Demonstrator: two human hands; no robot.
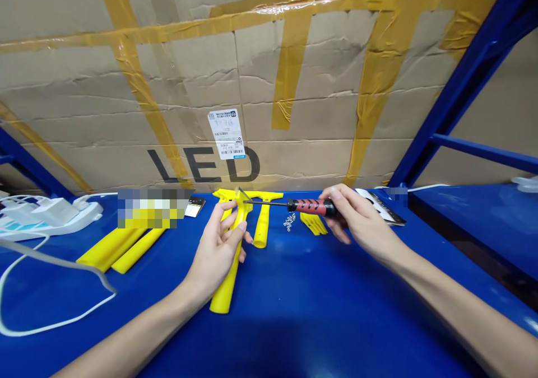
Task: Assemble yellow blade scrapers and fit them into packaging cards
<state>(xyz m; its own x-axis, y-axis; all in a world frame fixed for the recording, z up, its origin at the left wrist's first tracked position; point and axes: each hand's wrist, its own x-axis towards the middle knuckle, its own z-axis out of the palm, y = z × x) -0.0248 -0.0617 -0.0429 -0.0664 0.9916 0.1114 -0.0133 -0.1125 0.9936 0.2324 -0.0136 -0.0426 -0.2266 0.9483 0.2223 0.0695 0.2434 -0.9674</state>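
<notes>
My left hand (221,243) is wrapped round a yellow tool with a tubular handle (225,288), held at a slant with its head up. The fingers of my right hand (351,215) grip a red and black screwdriver (313,206). Its thin shaft points left, and the tip meets the head of the yellow tool. Just behind my left hand lies another yellow T-shaped piece (262,227). Small silvery screws (290,221) are scattered near the screwdriver, beside some yellow clip-like parts (314,223).
Long yellow tubes (113,246) lie at the left, near a white power strip (54,215) with a looping cable (63,325). A taped cardboard box (189,98) stands behind the blue table (294,316). Blue metal posts (449,87) rise at both sides.
</notes>
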